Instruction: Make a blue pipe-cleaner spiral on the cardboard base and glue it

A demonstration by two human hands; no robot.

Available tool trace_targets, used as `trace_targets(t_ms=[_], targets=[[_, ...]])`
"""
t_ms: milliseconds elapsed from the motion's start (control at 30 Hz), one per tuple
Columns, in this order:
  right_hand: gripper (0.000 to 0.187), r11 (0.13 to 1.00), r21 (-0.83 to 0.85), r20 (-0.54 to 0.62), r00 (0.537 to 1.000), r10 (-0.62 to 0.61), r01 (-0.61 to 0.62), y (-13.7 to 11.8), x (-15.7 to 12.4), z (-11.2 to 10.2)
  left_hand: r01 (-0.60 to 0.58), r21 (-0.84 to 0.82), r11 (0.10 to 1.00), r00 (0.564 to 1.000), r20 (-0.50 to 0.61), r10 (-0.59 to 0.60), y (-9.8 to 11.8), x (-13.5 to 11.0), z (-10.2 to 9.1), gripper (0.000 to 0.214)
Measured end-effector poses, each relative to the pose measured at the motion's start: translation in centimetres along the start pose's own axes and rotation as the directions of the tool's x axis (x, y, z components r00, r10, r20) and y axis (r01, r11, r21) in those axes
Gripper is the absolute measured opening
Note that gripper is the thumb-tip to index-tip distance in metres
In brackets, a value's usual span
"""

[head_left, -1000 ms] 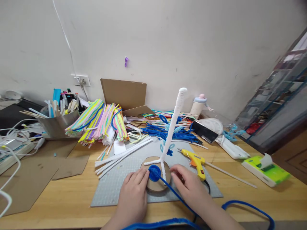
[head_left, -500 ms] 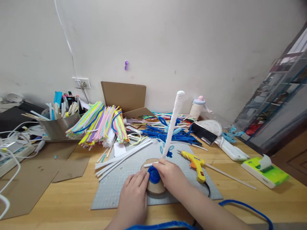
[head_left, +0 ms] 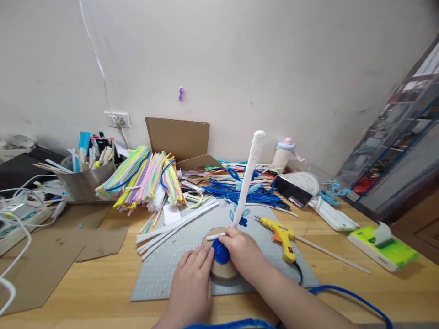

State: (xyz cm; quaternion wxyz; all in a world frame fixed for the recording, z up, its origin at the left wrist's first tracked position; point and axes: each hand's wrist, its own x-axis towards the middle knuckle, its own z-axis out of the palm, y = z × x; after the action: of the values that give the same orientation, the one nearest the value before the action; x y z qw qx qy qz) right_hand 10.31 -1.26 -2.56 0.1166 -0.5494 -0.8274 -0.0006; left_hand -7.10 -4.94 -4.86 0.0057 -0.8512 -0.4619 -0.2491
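Observation:
A white, fuzzy-wrapped stick (head_left: pixel 247 183) rises at a slight tilt from a round cardboard base (head_left: pixel 224 272). My right hand (head_left: pixel 245 253) is closed around the stick's foot, fingertips down by the base. A round blue pipe-cleaner coil (head_left: pixel 220 252) lies on the base between my two hands. My left hand (head_left: pixel 194 278) grips the left edge of the base, fingers together beside the coil; its thumb is hidden. Blue pipe-cleaner flower shapes (head_left: pixel 242 221) show behind the stick. Beneath the base is a grey cutting mat (head_left: pixel 154 278).
A yellow glue gun (head_left: pixel 281 235) lies right of my hands. Several white pipe cleaners (head_left: pixel 174 228) cross the mat's left side. Behind are colourful pipe-cleaner bundles (head_left: pixel 147 178), blue ones (head_left: pixel 222 189), and a phone (head_left: pixel 293 191). A tissue pack (head_left: pixel 382 244) sits at right.
Both hands keep their places on the base and stick. The whole view has shifted very slightly; nothing was taken up or let go.

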Motion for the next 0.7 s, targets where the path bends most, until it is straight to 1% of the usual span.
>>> trace_targets(t_ms=[167,267,500,600,700], targets=[[0.022,1.0,-0.005,0.001,1.0,-0.021,0.021,0.0,0.2,0.0,0.008,-0.002,1.0,1.0,0.01,-0.008,0.0,0.0,0.0,0.056],[0.024,1.0,-0.001,0.011,1.0,0.0,0.0,-0.2,0.2,-0.2,0.011,-0.01,1.0,1.0,0.006,-0.011,0.0,0.0,0.0,0.055],[0.026,0.996,0.07,0.029,0.998,0.047,-0.049,-0.2,-0.2,-0.9,0.018,-0.028,0.999,1.0,0.019,-0.017,0.2,0.0,0.0,0.055],[0.025,0.99,0.12,0.027,0.997,0.068,-0.071,0.0,-0.4,-1.1,0.041,-0.048,0.998,0.998,0.051,-0.039,0.4,0.2,-0.5,0.055],[0.025,0.98,0.176,0.056,0.995,0.087,-0.096,-0.1,-0.6,-1.4,0.094,-0.073,0.993,0.991,0.106,-0.086,0.7,1.0,-1.4,0.046]])
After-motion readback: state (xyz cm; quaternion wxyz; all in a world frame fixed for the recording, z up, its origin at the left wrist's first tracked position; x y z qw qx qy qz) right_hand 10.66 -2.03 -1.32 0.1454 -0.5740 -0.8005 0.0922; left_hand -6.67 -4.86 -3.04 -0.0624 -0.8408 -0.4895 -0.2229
